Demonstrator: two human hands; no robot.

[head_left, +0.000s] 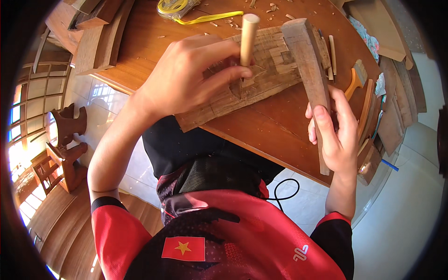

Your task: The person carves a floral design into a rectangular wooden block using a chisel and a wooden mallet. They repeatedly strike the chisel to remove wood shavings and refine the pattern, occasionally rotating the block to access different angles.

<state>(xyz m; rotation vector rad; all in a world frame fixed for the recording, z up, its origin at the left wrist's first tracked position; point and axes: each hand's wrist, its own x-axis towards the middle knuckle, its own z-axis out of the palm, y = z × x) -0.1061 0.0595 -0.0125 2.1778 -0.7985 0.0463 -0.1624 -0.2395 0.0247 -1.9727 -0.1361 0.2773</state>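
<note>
My left hand point(186, 74) is closed around a chisel point(249, 42) with a pale round wooden handle. The chisel stands nearly upright, its lower end against a rough brown wooden board point(210, 109) whose surface carries cut marks. In my right hand point(337, 135) is a wooden club point(302, 53), gripped by its narrower near part. Its wider far end is raised beside the chisel, apart from it, and hides part of the board. The board lies on a reddish-brown table point(270, 135), with one corner past the near edge.
More slim tools point(332, 53) lie just right of the board, near an orange-handled brush point(357, 77). A yellow roll point(172, 6) with a yellow strap sits at the back among wood chips. Wooden pieces point(105, 44) are stacked far left; others point(394, 107) lean at right.
</note>
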